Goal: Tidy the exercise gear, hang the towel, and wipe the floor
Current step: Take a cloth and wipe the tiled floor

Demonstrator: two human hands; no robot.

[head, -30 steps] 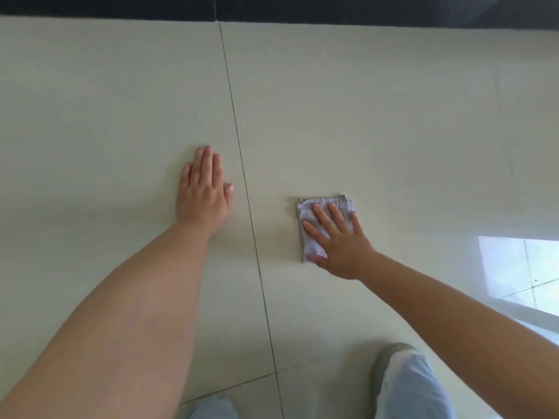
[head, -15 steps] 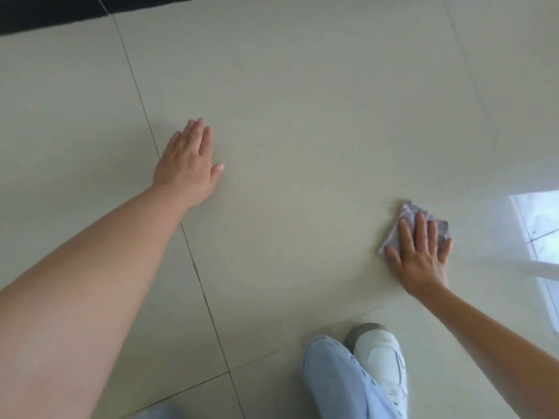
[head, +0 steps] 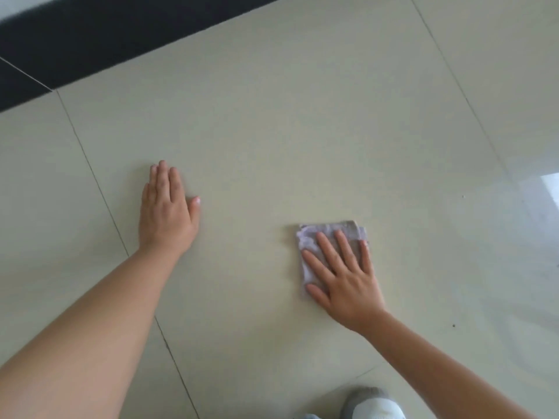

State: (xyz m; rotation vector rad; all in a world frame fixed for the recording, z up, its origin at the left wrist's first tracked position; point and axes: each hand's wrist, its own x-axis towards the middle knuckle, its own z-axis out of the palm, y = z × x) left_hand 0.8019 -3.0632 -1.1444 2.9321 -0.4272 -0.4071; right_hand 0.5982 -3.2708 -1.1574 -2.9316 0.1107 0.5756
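A small folded grey-lilac cloth lies flat on the pale tiled floor. My right hand presses down on it with fingers spread, covering its near half. My left hand rests palm-down on the bare floor to the left of the cloth, fingers together, holding nothing. Both forearms reach in from the bottom of the view.
A dark strip borders the floor at the upper left. Grout lines cross the tiles. My white shoe shows at the bottom edge. A bright window reflection shines at the right.
My right hand has slid the cloth back leftward across the floor after a sweep to the right. The view has tilted. My left hand stays planted on the tile.
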